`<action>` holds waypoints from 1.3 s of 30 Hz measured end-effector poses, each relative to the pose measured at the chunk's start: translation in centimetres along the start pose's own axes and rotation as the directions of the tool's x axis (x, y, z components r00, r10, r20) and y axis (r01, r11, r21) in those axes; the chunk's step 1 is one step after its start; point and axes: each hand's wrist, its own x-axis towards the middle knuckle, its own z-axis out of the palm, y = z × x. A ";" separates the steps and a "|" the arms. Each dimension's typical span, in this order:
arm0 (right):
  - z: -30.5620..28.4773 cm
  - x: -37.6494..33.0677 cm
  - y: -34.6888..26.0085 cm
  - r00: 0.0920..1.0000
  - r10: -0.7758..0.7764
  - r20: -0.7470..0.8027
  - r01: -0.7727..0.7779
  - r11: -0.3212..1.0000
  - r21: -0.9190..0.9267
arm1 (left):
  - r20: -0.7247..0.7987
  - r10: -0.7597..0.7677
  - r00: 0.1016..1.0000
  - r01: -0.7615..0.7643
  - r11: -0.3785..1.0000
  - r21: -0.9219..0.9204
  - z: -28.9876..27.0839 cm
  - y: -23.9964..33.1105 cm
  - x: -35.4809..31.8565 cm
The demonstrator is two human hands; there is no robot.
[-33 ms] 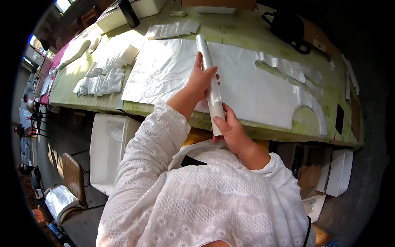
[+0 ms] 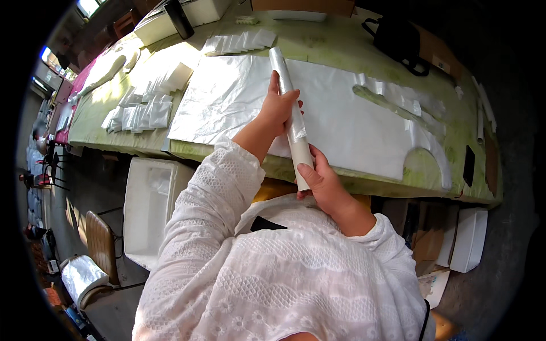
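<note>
A long roll of thin, shiny plastic film slants over the table's front edge, its bare pale tube end toward me. My left hand is closed around the upper half, with the index finger stretched along it. Lower down, my right hand grips the bare tube end, thumb on top. Beneath the roll lies a large flat sheet of white plastic, wrinkled at its left. Its right end has rounded cut-outs and strips like the handles of a carrier bag.
Small clear packets lie in rows at the left, more packets at the back. A dark bottle and black bag stand on the green tablecloth. A phone lies right; a white foam box sits below left.
The roll's lower end and my right hand have shifted very slightly right and toward me. My left hand keeps its grip almost in place.
</note>
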 end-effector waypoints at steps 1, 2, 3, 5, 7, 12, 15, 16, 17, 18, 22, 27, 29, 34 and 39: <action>-0.4 -0.8 -0.3 1.000 0.017 0.006 -0.017 1.000 -0.014 | -0.001 0.007 1.000 -0.007 0.999 -0.041 0.0 0.3 1.2; -0.6 -1.8 -0.7 0.999 0.039 0.019 -0.038 0.999 -0.030 | -0.034 0.017 0.999 -0.019 0.999 -0.047 -0.6 0.7 2.6; -0.9 -3.3 -1.7 0.994 0.100 0.033 -0.098 0.993 -0.058 | -0.066 0.027 0.997 -0.030 0.998 -0.054 -1.3 1.1 4.1; -2.9 -5.6 -2.0 0.991 0.130 0.037 -0.129 0.991 -0.023 | -0.088 0.022 0.996 -0.024 0.999 -0.024 -0.9 1.9 4.9; -4.8 -7.1 -1.6 0.987 0.157 0.040 -0.157 0.988 -0.001 | 0.050 0.017 0.999 -0.011 0.994 -0.112 -0.8 1.2 5.5; -6.9 -8.8 -0.1 0.976 0.206 -0.076 -0.204 0.978 0.032 | 0.186 -0.082 0.979 0.142 0.931 -0.338 -1.9 -0.4 8.6; -8.8 -10.6 1.3 0.968 0.243 -0.065 -0.240 0.969 0.052 | 0.106 0.007 0.994 0.033 0.927 -0.374 -3.4 -1.1 11.7; -9.5 -11.7 1.7 0.966 0.250 -0.065 -0.247 0.968 0.053 | 0.087 0.044 0.995 -0.006 0.919 -0.393 -4.0 -1.6 13.1; -10.6 -13.3 2.2 0.964 0.255 -0.078 -0.251 0.966 0.061 | -0.023 0.033 0.999 -0.039 0.918 -0.395 -2.8 -0.8 12.6; -11.5 -14.9 2.4 0.962 0.262 -0.073 -0.258 0.964 0.057 | -0.088 0.030 0.996 -0.058 0.938 -0.342 -3.1 -0.4 12.7; -15.0 -21.2 2.9 0.951 0.295 -0.096 -0.286 0.953 0.099 | -0.201 0.064 0.977 -0.097 0.982 -0.161 -4.7 1.0 13.9; -15.9 -21.5 1.2 0.956 0.079 -0.283 -0.118 0.985 -0.123 | -0.005 0.035 0.999 -0.031 0.923 0.383 -2.9 0.4 8.7; -15.3 -17.7 0.2 0.918 -0.164 -0.361 0.008 0.918 -0.397 | 0.007 0.002 1.000 -0.006 0.745 0.667 -1.2 1.2 4.6; -13.5 -6.2 -5.0 0.838 -0.528 -0.133 0.141 0.447 -0.883 | 0.050 -0.084 0.995 0.025 0.712 0.701 -2.5 1.6 1.7; -14.0 -1.5 -6.0 0.870 -0.492 -0.015 0.064 0.144 -0.987 | 0.099 -0.190 0.977 0.097 0.805 0.586 -4.5 0.9 -0.5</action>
